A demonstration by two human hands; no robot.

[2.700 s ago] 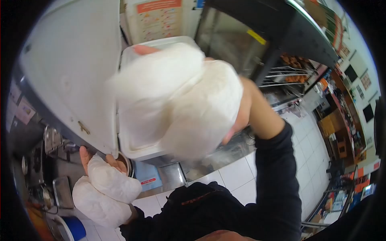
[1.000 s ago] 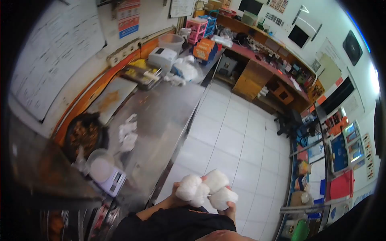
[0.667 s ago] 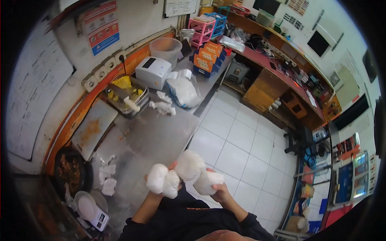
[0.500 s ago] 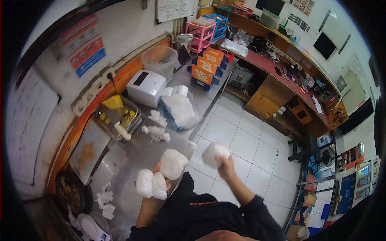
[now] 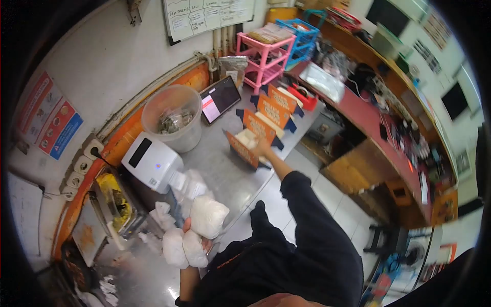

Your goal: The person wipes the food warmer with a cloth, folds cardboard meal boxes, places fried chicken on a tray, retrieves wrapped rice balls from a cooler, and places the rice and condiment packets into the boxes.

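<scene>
My left hand (image 5: 188,224) is closed around white, rounded wrapped bundles. The largest bundle (image 5: 209,216) sits on top, with two smaller ones, a left bundle (image 5: 175,248) and a middle bundle (image 5: 194,248), beside it. What is inside the wrapping does not show. At the nearest of several open orange and dark-blue cardboard boxes (image 5: 245,151), my right hand (image 5: 263,147) reaches in over the edge. Its fingers are on another white bundle (image 5: 247,138), partly hidden by the hand and the box wall.
A white printer-like device (image 5: 152,162), a clear plastic bucket (image 5: 176,125) with packets and a tablet (image 5: 221,100) stand on the metal table (image 5: 232,176). Behind the boxes are a pink rack (image 5: 263,56) and a red object (image 5: 306,97). A tray (image 5: 115,199) with yellow contents lies left.
My right hand has carried its white bundle from above the floor forward to the nearest box. The left hand still holds its bundles. The view has turned and moved closer to the boxes.
</scene>
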